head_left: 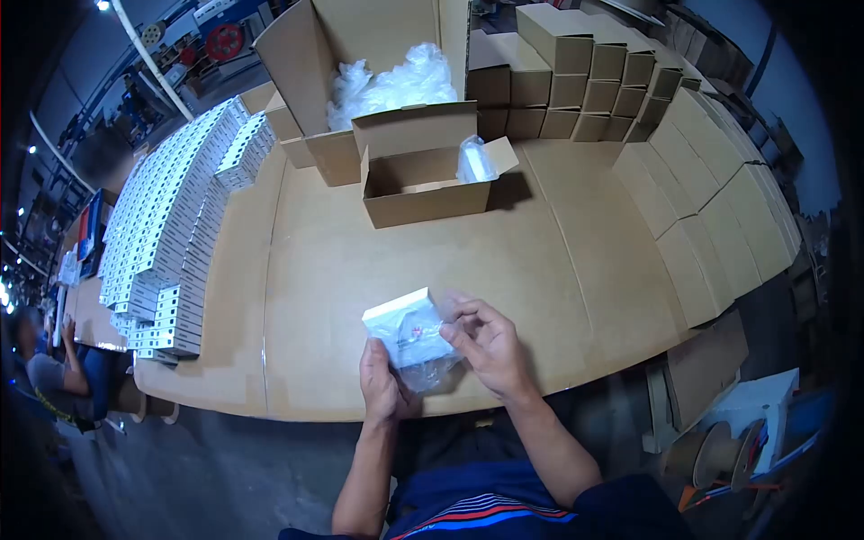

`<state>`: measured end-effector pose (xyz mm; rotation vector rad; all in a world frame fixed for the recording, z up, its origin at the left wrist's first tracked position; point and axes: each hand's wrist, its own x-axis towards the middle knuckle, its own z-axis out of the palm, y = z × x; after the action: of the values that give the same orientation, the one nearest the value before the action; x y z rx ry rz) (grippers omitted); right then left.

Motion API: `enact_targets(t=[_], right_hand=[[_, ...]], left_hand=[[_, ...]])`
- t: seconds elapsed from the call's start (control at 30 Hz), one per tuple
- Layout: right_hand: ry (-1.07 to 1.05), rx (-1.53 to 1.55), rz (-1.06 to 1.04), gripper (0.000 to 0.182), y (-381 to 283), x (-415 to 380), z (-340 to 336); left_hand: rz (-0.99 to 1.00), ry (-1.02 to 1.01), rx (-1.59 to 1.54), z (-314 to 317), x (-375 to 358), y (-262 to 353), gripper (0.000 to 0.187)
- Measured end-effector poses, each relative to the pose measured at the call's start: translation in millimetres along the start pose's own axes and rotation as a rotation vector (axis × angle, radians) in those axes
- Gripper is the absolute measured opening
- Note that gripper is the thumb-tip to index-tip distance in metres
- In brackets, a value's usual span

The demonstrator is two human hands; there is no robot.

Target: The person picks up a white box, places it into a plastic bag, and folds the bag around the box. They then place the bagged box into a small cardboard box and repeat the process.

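A small white box [402, 326] is partly wrapped in a clear plastic bag [427, 373] near the table's front edge. My left hand [380, 382] grips its lower left side, the thumb on the front. My right hand [486, 346] pinches the clear plastic at the box's right side between thumb and fingers. Beyond my hands stands an open cardboard carton [426, 207] with its flaps up. One bagged white item [478, 160] stands at the carton's right end.
Stacked white boxes [171, 207] line the table's [342, 270] left side. Behind the carton, a larger box [292, 67] holds clear plastic bags [409, 83]. Brown cartons [571, 54] are piled at the back right and folded cardboard [711, 198] lies right. A person [58, 373] sits far left.
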<state>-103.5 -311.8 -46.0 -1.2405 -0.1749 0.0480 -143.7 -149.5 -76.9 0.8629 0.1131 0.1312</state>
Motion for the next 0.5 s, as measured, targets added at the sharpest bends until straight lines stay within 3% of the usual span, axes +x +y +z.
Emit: enact_targets(t=[0.03, 0.3, 0.4, 0.5], right_hand=[[0.024, 0.12, 0.095, 0.017, 1.7, -3.9, 0.8], [0.08, 0.225, -0.05, 0.01, 0.1, -2.0, 9.2], [0.086, 0.226, -0.041, 0.008, 0.8, -2.7, 3.7], [0.09, 0.199, -0.035, 0.006, -0.3, -3.8, 0.2]], left_hand=[[0.011, 0.012, 0.009, -2.1, 0.3, -2.6, 0.049], [0.219, -0.023, 0.163, 5.1, 3.5, -5.0, 0.059], [0.233, -0.153, 0.252, 5.2, 2.8, 4.5, 0.064], [0.172, -0.128, 0.151, 9.9, 2.2, 6.8, 0.065]])
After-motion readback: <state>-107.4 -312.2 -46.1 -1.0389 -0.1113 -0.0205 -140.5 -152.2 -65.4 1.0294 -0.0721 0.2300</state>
